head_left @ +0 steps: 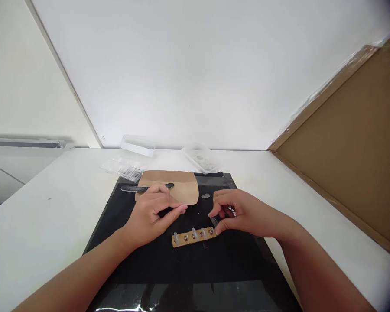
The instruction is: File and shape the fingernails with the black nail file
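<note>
My left hand (pixel 159 211) hovers over the black mat, thumb and forefinger drawn together; whatever they pinch, if anything, is too small to make out. Between the thumb and fingers of my right hand (pixel 235 210) is a clear false nail (pixel 213 221), just above the right end of a tan strip (pixel 190 241). Several clear false nails stand on that strip, among small shiny round mounts. A loose clear false nail (pixel 206 196) lies on the mat between my hands. A small black-and-white patterned thing (pixel 232 211) shows within the curl of my right hand, its kind unclear.
A black nail file (pixel 130 189) lies partly across a tan paper sheet (pixel 185 184) behind my left hand. At the back are a clear plastic box (pixel 138 146), a translucent tray (pixel 199 158) with small pieces and a printed plastic packet (pixel 131 173). Cardboard (pixel 347 117) borders the right.
</note>
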Available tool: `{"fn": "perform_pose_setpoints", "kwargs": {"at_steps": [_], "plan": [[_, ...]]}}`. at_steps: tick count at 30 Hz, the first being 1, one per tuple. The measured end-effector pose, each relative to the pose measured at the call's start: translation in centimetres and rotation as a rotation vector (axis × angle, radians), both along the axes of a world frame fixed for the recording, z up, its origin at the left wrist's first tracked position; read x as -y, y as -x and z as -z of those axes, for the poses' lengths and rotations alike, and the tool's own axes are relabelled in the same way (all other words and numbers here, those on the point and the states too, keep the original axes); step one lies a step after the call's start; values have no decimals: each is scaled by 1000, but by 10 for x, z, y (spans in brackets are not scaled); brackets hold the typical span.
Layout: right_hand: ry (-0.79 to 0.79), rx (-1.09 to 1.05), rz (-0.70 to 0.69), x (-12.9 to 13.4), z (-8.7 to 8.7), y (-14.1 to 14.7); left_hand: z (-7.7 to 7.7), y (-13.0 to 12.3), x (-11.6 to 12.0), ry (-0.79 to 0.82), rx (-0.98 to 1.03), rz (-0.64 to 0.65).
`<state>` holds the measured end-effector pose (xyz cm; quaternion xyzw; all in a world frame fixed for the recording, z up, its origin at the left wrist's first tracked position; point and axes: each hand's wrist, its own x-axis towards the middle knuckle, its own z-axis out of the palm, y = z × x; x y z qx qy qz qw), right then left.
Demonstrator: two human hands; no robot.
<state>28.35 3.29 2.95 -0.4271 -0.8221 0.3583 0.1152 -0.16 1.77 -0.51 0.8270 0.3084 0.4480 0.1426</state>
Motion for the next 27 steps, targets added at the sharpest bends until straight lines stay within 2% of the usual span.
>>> {"fn": "perform_pose_setpoints", "kwargs": {"at_steps": [4, 10, 18, 27], "plan": [[111, 29, 9, 2, -2, -3, 2, -1, 1, -138, -59, 88], [95, 41, -16, 4, 4, 2, 4, 0, 1, -220, -145, 112], [170, 64, 11, 4, 5, 4, 3, 1, 4, -195, -146, 151], [142, 54, -34, 3, 11, 4, 1, 1, 7, -194, -190, 147]]}}
